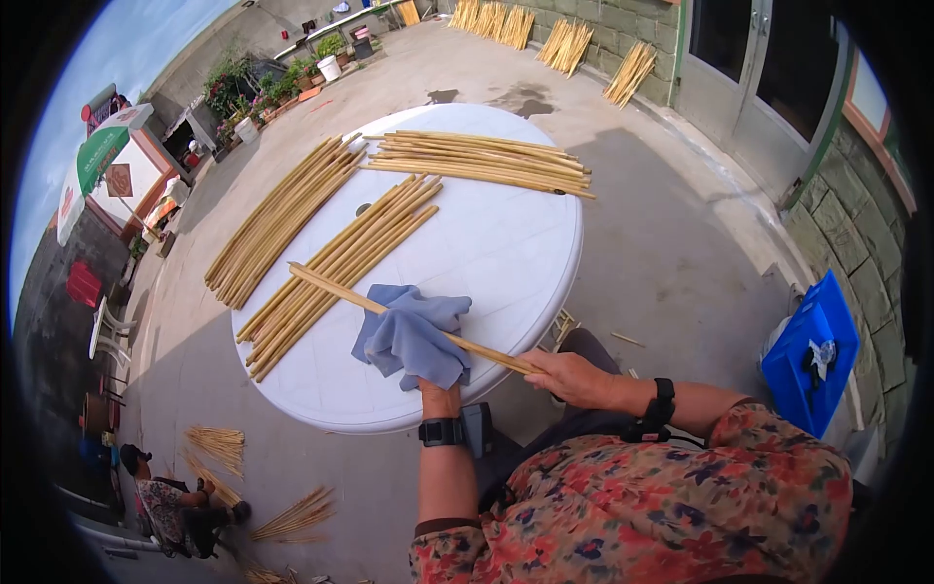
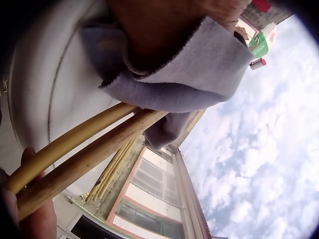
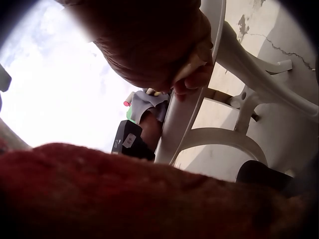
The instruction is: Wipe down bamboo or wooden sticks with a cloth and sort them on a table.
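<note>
My right hand (image 1: 574, 378) grips the near ends of two slender yellow-brown sticks (image 1: 496, 356), which look like bamboo or cane. The pair slants away over the white round table (image 1: 525, 263). A blue-grey cloth (image 1: 418, 336) is wrapped about the middle of the sticks. My left hand (image 2: 169, 25) holds the cloth round them from above; its fingers are mostly hidden under the folds. In the left wrist view both sticks (image 2: 84, 154) run side by side out of the cloth to the right hand. The right wrist view shows the right hand (image 3: 159, 50) near the table edge.
Three groups of sticks lie on the table: one at left (image 1: 287, 224), one in the middle (image 1: 341, 277), one at the far side (image 1: 477, 161). A blue bin (image 1: 809, 355) stands at right. Another person (image 1: 173, 506) sits low at left among stick bundles (image 1: 297, 514).
</note>
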A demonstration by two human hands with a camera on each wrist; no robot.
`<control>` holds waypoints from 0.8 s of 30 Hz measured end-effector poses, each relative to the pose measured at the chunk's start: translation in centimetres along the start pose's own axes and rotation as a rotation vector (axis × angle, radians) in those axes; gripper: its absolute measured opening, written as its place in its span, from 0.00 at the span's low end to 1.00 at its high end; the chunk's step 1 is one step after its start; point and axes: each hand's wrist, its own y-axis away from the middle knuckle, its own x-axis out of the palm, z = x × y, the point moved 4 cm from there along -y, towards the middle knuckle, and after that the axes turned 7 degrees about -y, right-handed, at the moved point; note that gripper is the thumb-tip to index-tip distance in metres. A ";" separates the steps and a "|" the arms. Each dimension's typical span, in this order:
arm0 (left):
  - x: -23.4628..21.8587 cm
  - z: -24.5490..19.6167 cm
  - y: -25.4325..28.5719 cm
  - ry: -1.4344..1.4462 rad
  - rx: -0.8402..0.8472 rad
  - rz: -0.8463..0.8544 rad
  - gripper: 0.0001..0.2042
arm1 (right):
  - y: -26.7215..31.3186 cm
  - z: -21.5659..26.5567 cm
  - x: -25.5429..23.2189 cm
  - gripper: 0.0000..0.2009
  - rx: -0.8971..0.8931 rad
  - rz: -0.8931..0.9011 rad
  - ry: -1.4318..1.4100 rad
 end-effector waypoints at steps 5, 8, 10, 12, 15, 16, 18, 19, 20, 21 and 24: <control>0.7 -0.9 1.6 0.028 -0.057 -0.092 0.18 | -0.5 0.3 0.6 0.13 0.168 0.067 -0.260; 0.7 -0.9 1.5 0.045 -0.005 -0.028 0.19 | -0.7 0.1 0.9 0.14 0.263 0.113 -0.379; 0.0 -0.1 1.1 0.046 -0.027 -0.031 0.19 | -1.0 0.1 1.3 0.14 0.285 0.138 -0.453; 0.0 0.0 1.1 0.041 -0.048 -0.025 0.20 | -1.3 0.1 1.3 0.14 0.300 0.159 -0.591; 1.4 -1.0 1.5 0.034 -0.032 -0.055 0.20 | -1.5 -0.3 1.2 0.14 0.279 0.132 -0.490; 1.9 -1.5 1.7 0.032 -0.027 -0.067 0.20 | -1.6 -0.5 1.3 0.14 0.283 0.142 -0.487; 2.6 -2.1 1.9 0.025 -0.018 -0.084 0.20 | -1.7 -0.3 0.6 0.14 0.114 0.093 -0.155; 2.8 -2.3 2.1 0.023 -0.016 -0.094 0.21 | -1.6 -0.2 0.5 0.14 0.116 0.100 -0.153; 3.0 -2.5 2.1 0.016 -0.014 -0.100 0.21 | -1.4 0.2 0.2 0.14 0.089 0.094 -0.083; 3.1 -2.7 2.2 0.013 -0.012 -0.109 0.21 | -1.2 0.6 0.0 0.13 0.061 0.086 -0.015; 2.7 -3.2 2.3 0.000 -0.003 -0.134 0.21 | 0.9 0.2 -1.4 0.13 0.123 0.113 0.092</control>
